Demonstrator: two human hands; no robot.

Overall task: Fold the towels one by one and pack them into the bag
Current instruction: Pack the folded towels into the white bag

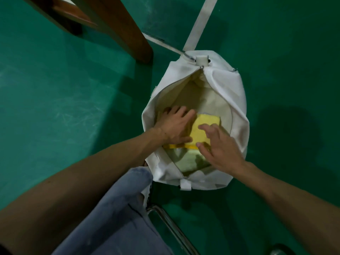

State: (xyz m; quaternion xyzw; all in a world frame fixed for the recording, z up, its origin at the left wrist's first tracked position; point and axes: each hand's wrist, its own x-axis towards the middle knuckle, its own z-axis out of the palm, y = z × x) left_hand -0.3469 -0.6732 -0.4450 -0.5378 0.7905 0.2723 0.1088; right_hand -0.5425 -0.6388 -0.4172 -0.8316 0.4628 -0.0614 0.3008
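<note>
While the person reaches into the bag, a yellow towel lies inside.
Left hand rests flat-fingered on its edge; right hand is above it, fingers spread, gripping nothing.

A green floor fills the view, scuffed with pale marks. A slanted brown wooden leg stands on it at upper left. Below, a blue-jeaned knee lies beside a shiny metal tube.

Cloth bag, fuzzy yellow towel
</note>
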